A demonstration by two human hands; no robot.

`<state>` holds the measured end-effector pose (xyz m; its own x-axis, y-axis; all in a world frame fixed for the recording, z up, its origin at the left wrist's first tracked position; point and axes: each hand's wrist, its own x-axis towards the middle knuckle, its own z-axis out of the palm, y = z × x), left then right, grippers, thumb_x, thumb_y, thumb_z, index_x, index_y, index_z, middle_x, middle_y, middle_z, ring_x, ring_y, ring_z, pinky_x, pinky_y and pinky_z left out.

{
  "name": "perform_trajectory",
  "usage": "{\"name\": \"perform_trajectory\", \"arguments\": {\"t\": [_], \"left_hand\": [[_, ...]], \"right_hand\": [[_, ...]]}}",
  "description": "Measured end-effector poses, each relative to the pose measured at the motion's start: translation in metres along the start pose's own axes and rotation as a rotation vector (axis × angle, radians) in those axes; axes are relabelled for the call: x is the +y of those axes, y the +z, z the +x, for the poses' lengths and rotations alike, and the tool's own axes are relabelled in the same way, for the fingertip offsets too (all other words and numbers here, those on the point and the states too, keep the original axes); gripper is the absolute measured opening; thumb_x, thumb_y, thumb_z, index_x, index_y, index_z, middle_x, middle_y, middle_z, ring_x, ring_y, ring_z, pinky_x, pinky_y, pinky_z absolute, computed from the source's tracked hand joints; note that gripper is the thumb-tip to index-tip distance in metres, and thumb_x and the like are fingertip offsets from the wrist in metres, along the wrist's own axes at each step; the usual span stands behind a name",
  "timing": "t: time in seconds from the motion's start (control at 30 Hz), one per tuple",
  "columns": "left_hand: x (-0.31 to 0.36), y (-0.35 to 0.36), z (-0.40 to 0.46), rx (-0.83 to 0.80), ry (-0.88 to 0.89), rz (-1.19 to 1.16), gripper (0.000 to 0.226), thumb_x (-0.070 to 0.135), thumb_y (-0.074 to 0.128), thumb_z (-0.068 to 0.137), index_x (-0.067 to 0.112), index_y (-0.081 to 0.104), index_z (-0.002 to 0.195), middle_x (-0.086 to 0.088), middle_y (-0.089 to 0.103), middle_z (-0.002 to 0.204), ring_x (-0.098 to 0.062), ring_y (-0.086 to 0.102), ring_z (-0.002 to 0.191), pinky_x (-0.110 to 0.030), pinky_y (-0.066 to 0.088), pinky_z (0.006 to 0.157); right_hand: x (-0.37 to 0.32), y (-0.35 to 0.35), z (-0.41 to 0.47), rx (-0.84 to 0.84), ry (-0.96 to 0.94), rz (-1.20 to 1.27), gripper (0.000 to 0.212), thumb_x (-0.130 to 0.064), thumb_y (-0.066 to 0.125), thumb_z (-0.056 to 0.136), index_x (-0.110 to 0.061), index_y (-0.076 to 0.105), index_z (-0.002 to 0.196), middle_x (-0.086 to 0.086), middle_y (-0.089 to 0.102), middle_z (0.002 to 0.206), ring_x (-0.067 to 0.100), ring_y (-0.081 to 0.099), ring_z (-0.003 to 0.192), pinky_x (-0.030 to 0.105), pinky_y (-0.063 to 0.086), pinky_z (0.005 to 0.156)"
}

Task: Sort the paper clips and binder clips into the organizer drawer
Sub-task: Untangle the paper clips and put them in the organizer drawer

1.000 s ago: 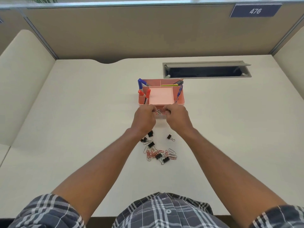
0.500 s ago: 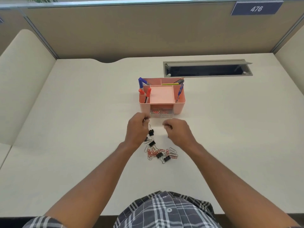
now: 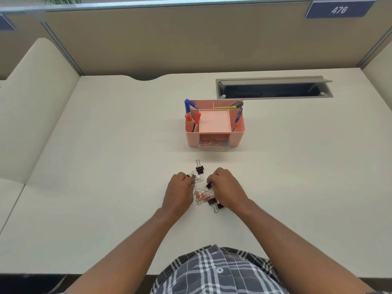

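Beige cubicle partitions close off the far edge and both sides of a cream-white desk surface [image 3: 106,166]; a blue plate reading 476 [image 3: 339,9] hangs at the far right corner, and a grey cable-tray opening with a raised flap [image 3: 273,88] is cut into the surface near the far edge, right of centre.

Seen from the head camera, a pink plastic desk organizer [image 3: 214,126] stands at mid-surface, just left of and nearer than that opening. Blue and red pens [image 3: 192,113] lean in its left compartments, and a blue pen [image 3: 238,118] stands in its right one. Its clear drawer [image 3: 214,146] sticks out a little from the near face and holds red and silver paper clips.

Toward the near edge lies a loose heap of red and silver paper clips [image 3: 201,196] mixed with small black binder clips [image 3: 212,202]. One black binder clip [image 3: 199,169] sits apart, between heap and organizer.

The left hand [image 3: 179,192] rests at the heap's left side, fingertips pinched on a dark clip with silver wire. The right hand [image 3: 226,187] rests at the right side, fingertips curled onto a black binder clip [image 3: 209,185].

A plaid shirt [image 3: 216,270] shows at the near edge.
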<state>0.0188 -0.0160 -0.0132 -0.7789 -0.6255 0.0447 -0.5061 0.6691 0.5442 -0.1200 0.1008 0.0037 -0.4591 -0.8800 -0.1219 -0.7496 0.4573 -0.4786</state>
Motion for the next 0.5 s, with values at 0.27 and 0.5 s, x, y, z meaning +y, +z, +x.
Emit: {"name": "perform_trajectory", "arguments": {"t": [0.27, 0.5], "left_hand": [[0.002, 0.002, -0.003, -0.015, 0.038, -0.029, 0.008, 0.009, 0.066, 0.086, 0.012, 0.072, 0.091, -0.004, 0.059, 0.088, -0.024, 0.054, 0.086, -0.031, 0.045, 0.071], [0.001, 0.001, 0.0, -0.068, 0.035, -0.028, 0.009, 0.007, 0.061, 0.086, 0.01, 0.068, 0.091, -0.004, 0.057, 0.088, -0.025, 0.054, 0.085, -0.033, 0.045, 0.072]], "right_hand": [[-0.006, -0.005, 0.01, 0.006, 0.008, 0.046, 0.027, -0.005, 0.054, 0.091, -0.014, 0.07, 0.11, 0.007, 0.06, 0.108, 0.025, 0.052, 0.106, 0.038, 0.047, 0.085], [-0.01, 0.001, 0.007, -0.052, 0.002, -0.041, 0.023, -0.006, 0.052, 0.089, -0.012, 0.071, 0.099, 0.005, 0.058, 0.102, 0.027, 0.051, 0.1, 0.041, 0.047, 0.08]]}}
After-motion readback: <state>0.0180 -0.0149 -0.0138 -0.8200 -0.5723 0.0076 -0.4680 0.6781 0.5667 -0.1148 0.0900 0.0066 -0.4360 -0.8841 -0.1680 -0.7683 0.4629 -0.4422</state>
